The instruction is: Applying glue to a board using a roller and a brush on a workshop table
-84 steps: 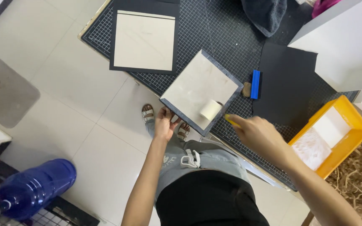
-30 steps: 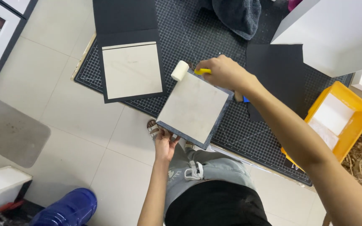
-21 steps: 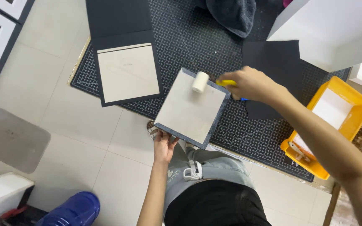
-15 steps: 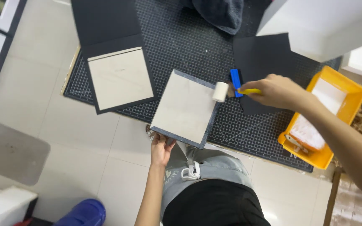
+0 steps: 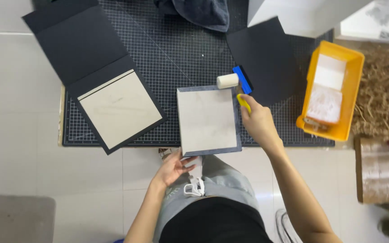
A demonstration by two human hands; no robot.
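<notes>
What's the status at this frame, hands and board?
Right hand grips small roller at board's top right corner. Left hand steadies grey board at its near edge. Blue scraper beside roller.

Yellow tray (image 5: 319,74), black gridded mat (image 5: 176,49)

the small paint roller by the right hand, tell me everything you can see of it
The small roller has a short cream-white cylinder, foam by the look of it, and a yellow handle. The right hand grips the handle, hiding most of it. The cylinder lies nearly level across the cutting mat, just beyond the top right corner of the grey-edged board and close beside a blue scraper. Whether it touches either one cannot be told.
</notes>
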